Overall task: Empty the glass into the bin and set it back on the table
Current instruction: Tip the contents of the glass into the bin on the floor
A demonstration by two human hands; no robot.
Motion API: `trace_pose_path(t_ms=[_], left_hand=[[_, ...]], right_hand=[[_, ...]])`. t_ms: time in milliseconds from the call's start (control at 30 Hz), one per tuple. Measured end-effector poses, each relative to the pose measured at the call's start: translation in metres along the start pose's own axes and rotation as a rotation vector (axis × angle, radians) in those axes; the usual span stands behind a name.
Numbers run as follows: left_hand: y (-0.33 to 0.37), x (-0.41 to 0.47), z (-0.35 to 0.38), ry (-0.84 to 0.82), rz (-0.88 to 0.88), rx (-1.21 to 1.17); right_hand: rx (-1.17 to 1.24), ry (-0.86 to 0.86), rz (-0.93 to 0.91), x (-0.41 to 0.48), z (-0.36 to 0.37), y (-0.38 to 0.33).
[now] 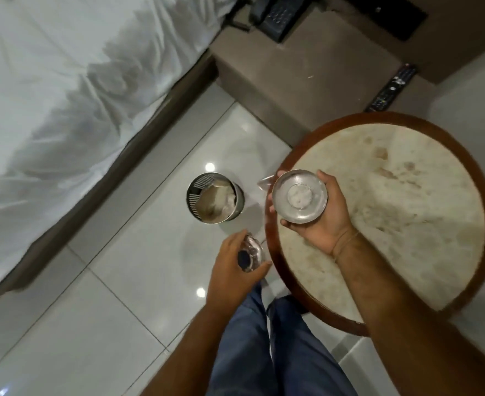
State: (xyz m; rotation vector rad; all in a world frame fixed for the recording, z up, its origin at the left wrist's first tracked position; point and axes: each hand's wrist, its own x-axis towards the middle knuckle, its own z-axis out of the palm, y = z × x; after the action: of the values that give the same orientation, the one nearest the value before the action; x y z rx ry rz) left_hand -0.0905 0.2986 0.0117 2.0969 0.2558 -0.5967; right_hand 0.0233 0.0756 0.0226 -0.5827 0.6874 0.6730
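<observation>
Tiled floor [138,281], bin [215,199] beside table [269,252]; left hand [232,270] grip clamped on glass [251,254]; right hand [321,221] clasps steel plate [299,200].

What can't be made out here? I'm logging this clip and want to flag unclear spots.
- Head view: the glass is blurred and mostly covered by the left hand; its contents can't be read.
- The white lump on the steel plate in the right hand is too soft to identify.
- What lies under the crumpled paper in the bin is hidden.
- The remote buttons are too small.
</observation>
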Motion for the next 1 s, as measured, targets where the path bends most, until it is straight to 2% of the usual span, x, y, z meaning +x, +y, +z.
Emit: trace_pose_path(t_ms=[100,233,367,467,567,667,800,867,900,1000], left_hand=[[-0.019,-0.008,0.002,0.011,-0.072,-0.074],[-0.047,-0.019,0.013,0.033,-0.175,-0.181],[-0.075,-0.028,0.020,0.046,-0.274,-0.238],[-0.091,-0.031,0.024,0.070,-0.380,-0.286],[-0.103,-0.032,0.029,0.091,-0.429,-0.354],[-0.112,-0.023,0.032,0.101,-0.460,-0.397],[-0.118,-0.016,0.039,-0.038,-0.510,-0.442],[-0.109,-0.011,0.039,0.019,-0.531,-0.412],[-0.126,-0.014,0.035,0.104,-0.577,-0.496],[-0.123,-0.009,0.033,0.129,-0.590,-0.505]], right_hand=[[-0.127,0.058,-0.013,0.035,0.025,0.024],[-0.273,0.250,-0.028,0.084,0.048,0.060],[-0.452,0.270,-0.053,0.131,0.069,0.093],[-0.659,0.351,-0.116,0.161,0.072,0.109],[-0.942,0.275,-0.191,0.186,0.071,0.124],[-1.139,0.231,-0.185,0.213,0.067,0.140],[-1.327,0.225,-0.218,0.229,0.052,0.152],[-1.382,0.241,-0.269,0.223,0.044,0.150],[-1.458,0.176,-0.289,0.236,0.054,0.174],[-1.522,0.175,-0.377,0.233,0.054,0.174]])
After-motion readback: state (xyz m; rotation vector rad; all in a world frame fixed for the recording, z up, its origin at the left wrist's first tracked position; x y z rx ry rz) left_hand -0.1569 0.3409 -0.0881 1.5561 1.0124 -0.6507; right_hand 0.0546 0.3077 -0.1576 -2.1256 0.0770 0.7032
